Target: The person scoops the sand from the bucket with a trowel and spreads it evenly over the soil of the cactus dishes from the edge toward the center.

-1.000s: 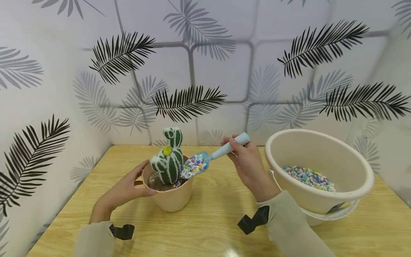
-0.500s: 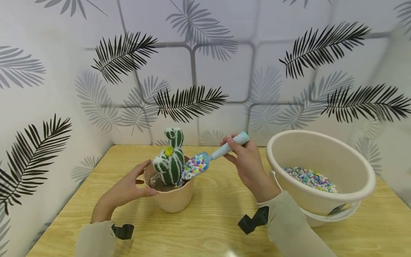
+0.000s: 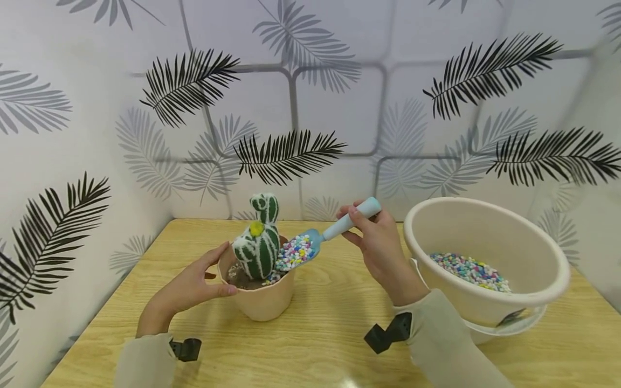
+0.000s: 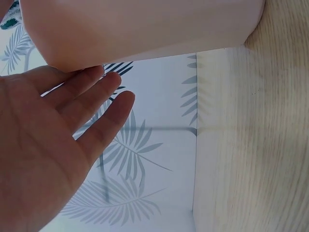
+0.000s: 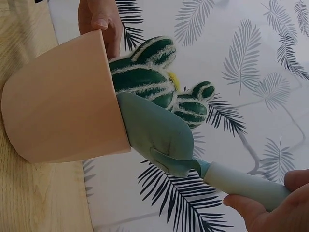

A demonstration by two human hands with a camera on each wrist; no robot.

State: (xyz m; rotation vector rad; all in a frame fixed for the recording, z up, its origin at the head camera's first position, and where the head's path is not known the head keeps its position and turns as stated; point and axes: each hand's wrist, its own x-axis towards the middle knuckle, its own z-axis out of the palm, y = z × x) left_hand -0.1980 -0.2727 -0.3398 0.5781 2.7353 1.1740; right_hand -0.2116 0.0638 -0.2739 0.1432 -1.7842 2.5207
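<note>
A peach flowerpot point(image 3: 264, 304) stands on the table with a green-and-white cactus point(image 3: 262, 253) bearing a yellow tuft. My left hand point(image 3: 196, 283) holds the pot's left side, thumb at the front of the rim and fingers farther back. In the left wrist view, some of its fingers stand clear of the wall. My right hand point(image 3: 378, 248) grips the pale blue handle of a small scoop point(image 3: 335, 227). Colourful pebbles point(image 3: 295, 252) fill the scoop, whose tip lies over the pot's right rim, beside the cactus. A few pebbles lie on the brown soil point(image 3: 236, 277).
A large cream bucket point(image 3: 485, 218), tilted, stands to the right of my right forearm, with many colourful pebbles point(image 3: 470, 271) inside. The wooden table point(image 3: 310, 345) meets leaf-patterned walls at the back and left.
Slightly more pebbles show in the pot by the cactus's base. The scoop has shifted very little, and my left hand keeps its place on the pot. The whole view drifts slightly.
</note>
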